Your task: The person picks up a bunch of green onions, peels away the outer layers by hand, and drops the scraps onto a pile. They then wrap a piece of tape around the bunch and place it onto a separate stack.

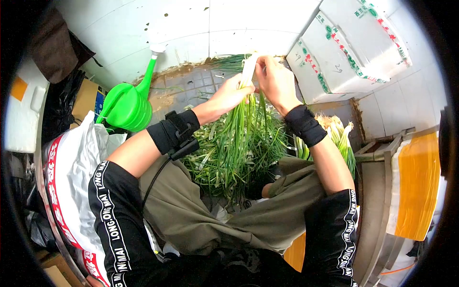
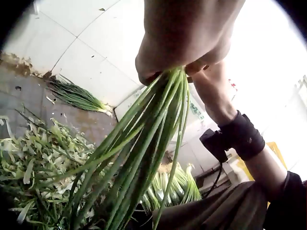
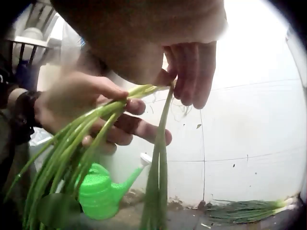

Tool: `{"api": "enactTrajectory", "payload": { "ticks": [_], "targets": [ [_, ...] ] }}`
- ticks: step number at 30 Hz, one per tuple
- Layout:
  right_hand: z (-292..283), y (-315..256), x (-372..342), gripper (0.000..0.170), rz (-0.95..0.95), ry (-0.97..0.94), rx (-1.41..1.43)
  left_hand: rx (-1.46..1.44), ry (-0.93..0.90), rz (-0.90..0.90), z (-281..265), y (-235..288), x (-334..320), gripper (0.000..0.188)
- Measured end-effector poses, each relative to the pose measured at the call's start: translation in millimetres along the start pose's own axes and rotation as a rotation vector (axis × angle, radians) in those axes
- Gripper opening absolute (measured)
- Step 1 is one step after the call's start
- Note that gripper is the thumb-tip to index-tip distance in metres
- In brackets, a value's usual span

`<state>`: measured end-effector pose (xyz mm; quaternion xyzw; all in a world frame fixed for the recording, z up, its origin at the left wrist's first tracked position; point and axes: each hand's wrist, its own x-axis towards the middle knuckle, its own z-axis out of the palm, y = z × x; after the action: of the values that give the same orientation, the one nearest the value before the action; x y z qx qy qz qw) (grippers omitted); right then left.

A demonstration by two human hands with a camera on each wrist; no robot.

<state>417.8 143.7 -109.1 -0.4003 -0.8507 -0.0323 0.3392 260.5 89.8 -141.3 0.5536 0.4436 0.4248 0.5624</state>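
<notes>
A: What does the left hand (image 1: 228, 97) do?
B: It is closed around the scallions (image 1: 239, 119), with the thumb pressed on their pale part. Their green leaves hang down above the heap (image 1: 205, 167).
A: And the right hand (image 1: 278, 82)?
B: It is just beside the left one, at the root end. The fingertips pinch a thin stalk (image 3: 160, 143), which hangs down from them. Whether they also touch the other roots, I cannot tell.
A: Where exactly are the scallions?
B: They are in the air, in the middle of the scene, between the person's knees and the far wall (image 1: 181, 40).
A: What lies around them?
B: A small bunch (image 2: 79, 96) lies on the floor (image 1: 193, 81) at the far wall. At the right there is a pile (image 1: 340, 136) of more scallions, with some pale roots up.
A: And further out?
B: A green can (image 1: 126, 107) stands at the far left, and a white bag (image 1: 88, 158) is at the near left. White boxes (image 1: 334, 60) are stacked at the far right.
</notes>
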Motion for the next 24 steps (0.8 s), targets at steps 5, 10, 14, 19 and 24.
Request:
{"api": "enactTrajectory", "payload": {
  "ticks": [5,10,14,19,24],
  "targets": [
    [-4,9,1,0.013,0.119,0.019,0.166,0.005,0.037,-0.116,-6,6,0,0.029],
    [-8,10,-4,0.016,0.108,-0.045,0.227,0.031,0.027,-0.102,-7,3,1,0.032],
    [-10,2,-6,0.024,0.012,-0.047,0.095,0.009,0.021,-0.072,-4,-1,1,0.031],
    [-6,-1,-7,0.019,0.072,-0.138,-0.059,0.164,-0.028,-0.015,-5,-16,4,0.032],
    [-4,11,-14,0.014,-0.032,-0.215,-0.102,0.206,-0.057,-0.030,-5,-23,1,0.041]
  ]
}}
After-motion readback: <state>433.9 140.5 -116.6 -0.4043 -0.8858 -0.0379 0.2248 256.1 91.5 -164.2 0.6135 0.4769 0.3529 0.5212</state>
